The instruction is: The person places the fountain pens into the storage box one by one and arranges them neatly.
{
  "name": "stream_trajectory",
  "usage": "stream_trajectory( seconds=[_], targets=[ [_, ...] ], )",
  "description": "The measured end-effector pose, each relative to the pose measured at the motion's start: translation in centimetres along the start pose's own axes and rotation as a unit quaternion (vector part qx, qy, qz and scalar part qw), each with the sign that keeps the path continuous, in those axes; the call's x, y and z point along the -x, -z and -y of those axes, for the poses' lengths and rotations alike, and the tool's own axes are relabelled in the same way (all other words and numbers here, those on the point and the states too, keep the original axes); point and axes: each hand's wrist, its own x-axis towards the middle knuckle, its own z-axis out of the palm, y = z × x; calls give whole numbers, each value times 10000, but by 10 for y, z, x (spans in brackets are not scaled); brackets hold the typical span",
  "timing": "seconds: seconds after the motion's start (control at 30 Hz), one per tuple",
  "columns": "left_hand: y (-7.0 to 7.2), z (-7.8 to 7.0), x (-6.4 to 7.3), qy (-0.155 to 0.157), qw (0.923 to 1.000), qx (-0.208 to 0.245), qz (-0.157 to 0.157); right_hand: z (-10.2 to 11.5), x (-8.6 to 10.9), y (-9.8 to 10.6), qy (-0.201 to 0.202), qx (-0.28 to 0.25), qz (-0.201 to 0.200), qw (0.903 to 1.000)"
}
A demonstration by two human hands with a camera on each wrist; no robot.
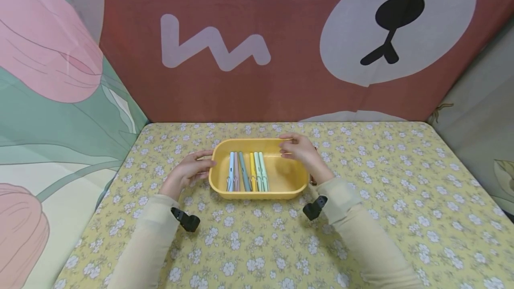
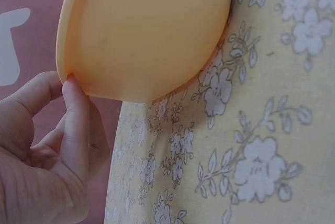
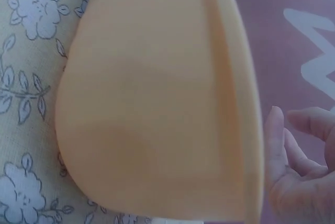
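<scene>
A yellow plastic tray (image 1: 257,196) with rounded corners rests on the flowered cloth. Several slim pens with clips lie side by side in its left and middle part: light blue (image 1: 230,171), lilac (image 1: 236,173), grey-blue (image 1: 244,172), yellow (image 1: 252,171) and mint green (image 1: 263,172). At the tray's left end my left hand (image 1: 188,171) pinches the rim between thumb and finger, as the left wrist view shows. Over the right part my right hand (image 1: 300,151) hovers near the far rim, fingers apart and holding nothing; in the right wrist view it appears beyond the tray wall (image 3: 157,130).
Yellow flowered cloth (image 1: 257,253) covers the table. A brown printed backdrop (image 1: 281,92) stands at the table's far edge, with printed cloth (image 1: 72,124) on the left. A small dark brown thing (image 1: 313,181) shows beside the tray's right end, mostly hidden.
</scene>
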Motion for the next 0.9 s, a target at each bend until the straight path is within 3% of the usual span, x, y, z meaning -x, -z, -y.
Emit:
stream_trajectory(
  seconds=[0.4,0.63,0.9],
  targets=[
    [0,1,-3,7,10000,-3,-4,-6,-2,38,-32,56,-377,9993],
    [0,2,-2,-25,10000,-21,9,-19,2,61,-51,328,-618,9975],
    [1,2,-3,-86,9999,17,70,-42,3,78,-235,465,-557,9971]
  ],
)
